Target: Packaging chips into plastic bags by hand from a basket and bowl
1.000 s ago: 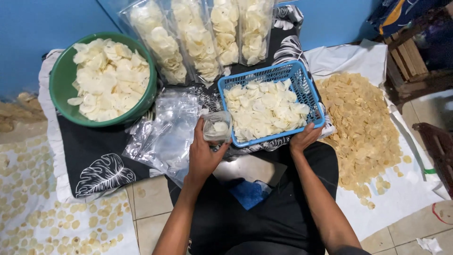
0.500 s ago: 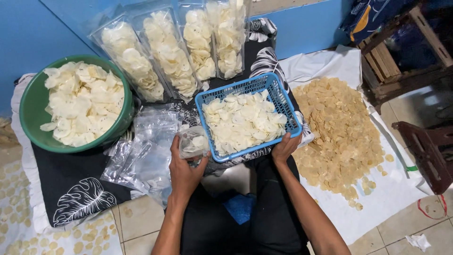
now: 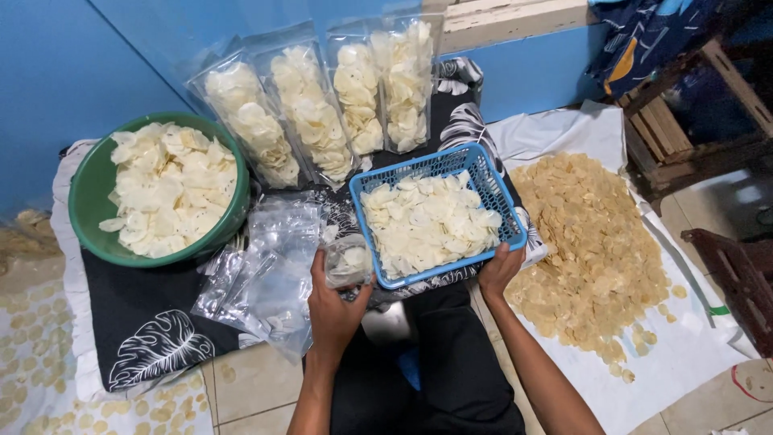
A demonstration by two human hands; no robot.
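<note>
Not much moved since a second ago: left hand (image 3: 334,310) still grips the small clear bag (image 3: 348,262) of chips, right hand (image 3: 499,270) still clamps the blue basket (image 3: 439,167) rim mid-frame, so bagging's ongoing.

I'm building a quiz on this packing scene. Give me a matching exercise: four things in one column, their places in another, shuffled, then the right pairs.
Things:
1. green bowl
2. blue basket
3. filled clear bags
4. loose yellow chips

Places:
A. leaning against the blue wall
B. spread on the white sheet, far right
C. gripped at its near corner by the right hand
D. far left, heaped with white chips

The left hand holds a small bag beside the basket.

Pairs: 1-D, 2-C, 3-A, 4-B
</note>
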